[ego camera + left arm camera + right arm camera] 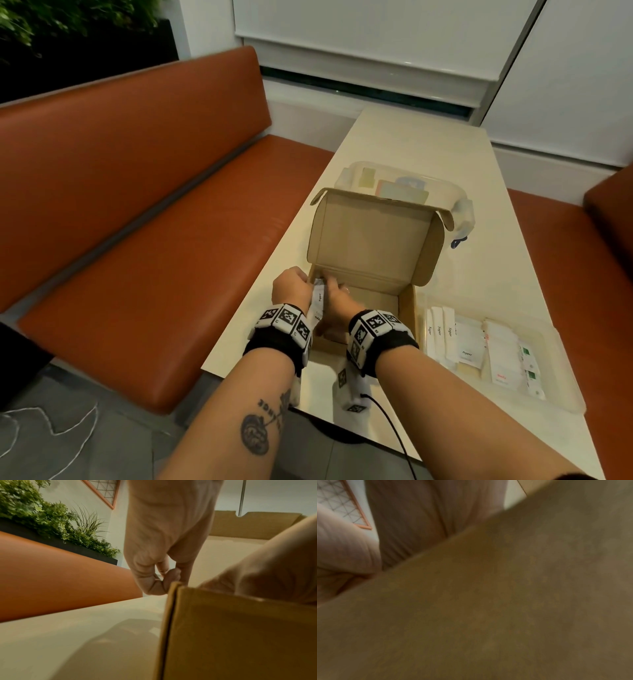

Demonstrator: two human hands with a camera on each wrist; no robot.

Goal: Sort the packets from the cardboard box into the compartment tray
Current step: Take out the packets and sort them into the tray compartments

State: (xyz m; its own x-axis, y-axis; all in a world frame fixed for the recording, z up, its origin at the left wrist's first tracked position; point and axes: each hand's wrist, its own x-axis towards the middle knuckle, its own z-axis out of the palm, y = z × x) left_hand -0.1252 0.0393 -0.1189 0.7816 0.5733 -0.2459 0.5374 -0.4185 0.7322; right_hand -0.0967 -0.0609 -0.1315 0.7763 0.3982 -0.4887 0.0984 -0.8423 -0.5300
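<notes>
Both hands (313, 296) hold pepper packets (318, 305) over the cardboard box's (370, 240) left corner.

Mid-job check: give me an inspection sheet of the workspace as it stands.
Surface: pale table, bare patches visible.
Job's things: open cardboard box; compartment tray at its right, holding sorted packets; Pepper packets at the box's left wall.
Clutter: clear lidded container behind the box.
Grippers: left hand pinches the Pepper packets; right hand in the box, its grip hidden.
Cables: black cable from right wrist.
Surroundings: orange bench, plants.
</notes>
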